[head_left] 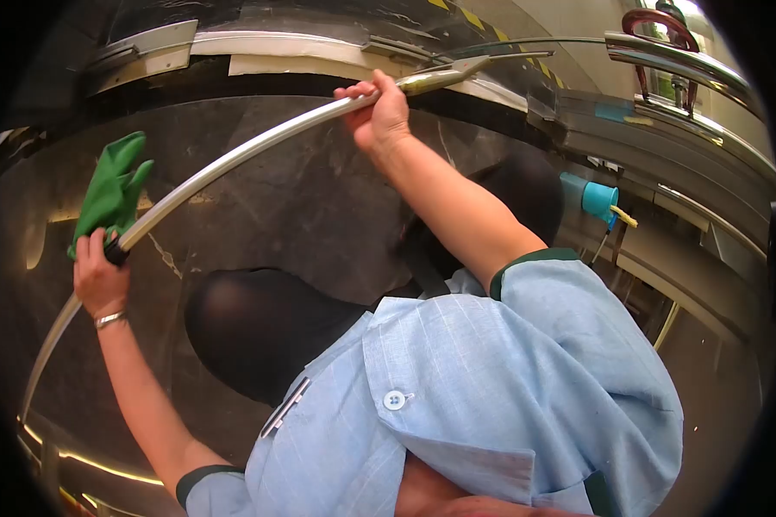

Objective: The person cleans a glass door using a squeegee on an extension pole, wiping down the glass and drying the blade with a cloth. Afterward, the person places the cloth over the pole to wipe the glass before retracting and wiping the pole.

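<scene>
A long silver pole (241,153) runs from the lower left to the upper middle, looking curved in the wide view. My left hand (102,277) is closed around it beside a black collar (115,252). A green glove (112,191) stands up just beyond those fingers, against the pole; whether they also grip it, I cannot tell. Farther up, my right hand (383,112) wraps the pole close to its upper end. Past that hand, a pale yellowish tapered head (440,79) ends in a thin metal tip.
Dark stone floor (319,198) lies around my bent knees. A metal track (276,43) crosses the top. At the right, a turquoise cup (600,200) with a yellow item hangs near steel ledges. A dark red handle (660,30) and a shiny rail (690,62) are at the upper right.
</scene>
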Available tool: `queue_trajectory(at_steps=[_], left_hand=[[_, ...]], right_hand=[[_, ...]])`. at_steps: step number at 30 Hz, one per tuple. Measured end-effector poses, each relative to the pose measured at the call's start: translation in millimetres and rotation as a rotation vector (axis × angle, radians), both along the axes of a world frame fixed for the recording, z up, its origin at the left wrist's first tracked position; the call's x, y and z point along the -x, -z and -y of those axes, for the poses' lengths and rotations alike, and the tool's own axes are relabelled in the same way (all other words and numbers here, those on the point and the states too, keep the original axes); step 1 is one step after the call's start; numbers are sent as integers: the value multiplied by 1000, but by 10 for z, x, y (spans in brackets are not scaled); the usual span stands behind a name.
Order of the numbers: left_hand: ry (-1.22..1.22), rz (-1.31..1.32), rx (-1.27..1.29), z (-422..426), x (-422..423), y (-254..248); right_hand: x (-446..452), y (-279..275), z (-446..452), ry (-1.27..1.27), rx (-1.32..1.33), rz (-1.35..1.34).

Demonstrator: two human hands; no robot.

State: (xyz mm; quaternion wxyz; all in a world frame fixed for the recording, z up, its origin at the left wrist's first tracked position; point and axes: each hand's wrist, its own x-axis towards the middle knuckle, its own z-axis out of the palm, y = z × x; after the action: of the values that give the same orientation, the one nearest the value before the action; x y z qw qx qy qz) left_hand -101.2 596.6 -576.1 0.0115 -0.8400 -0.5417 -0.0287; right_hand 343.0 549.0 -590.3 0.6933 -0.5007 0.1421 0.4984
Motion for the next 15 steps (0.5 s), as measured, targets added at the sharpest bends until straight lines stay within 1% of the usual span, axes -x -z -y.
queue_trajectory(at_steps=[2,3,5,7,11,13,15], left_hand=[[-27,-16,25,-75,-312,77],[-34,-19,39,-109,-430,96],[-49,-17,46,-165,-559,140],[-65,-16,53,-175,-570,162],[-86,-10,39,-129,-290,164],[-126,-13,36,-79,-37,147],[-153,-17,67,17,303,147]], right_hand=[[-267,144,-51,44,-20,56],[-398,210,-71,37,-89,43],[-536,221,-150,46,-151,18],[-505,256,-186,43,-138,26],[-253,232,-281,59,-134,-13],[1,269,-359,0,-160,-32],[345,201,-466,-39,-106,-34]])
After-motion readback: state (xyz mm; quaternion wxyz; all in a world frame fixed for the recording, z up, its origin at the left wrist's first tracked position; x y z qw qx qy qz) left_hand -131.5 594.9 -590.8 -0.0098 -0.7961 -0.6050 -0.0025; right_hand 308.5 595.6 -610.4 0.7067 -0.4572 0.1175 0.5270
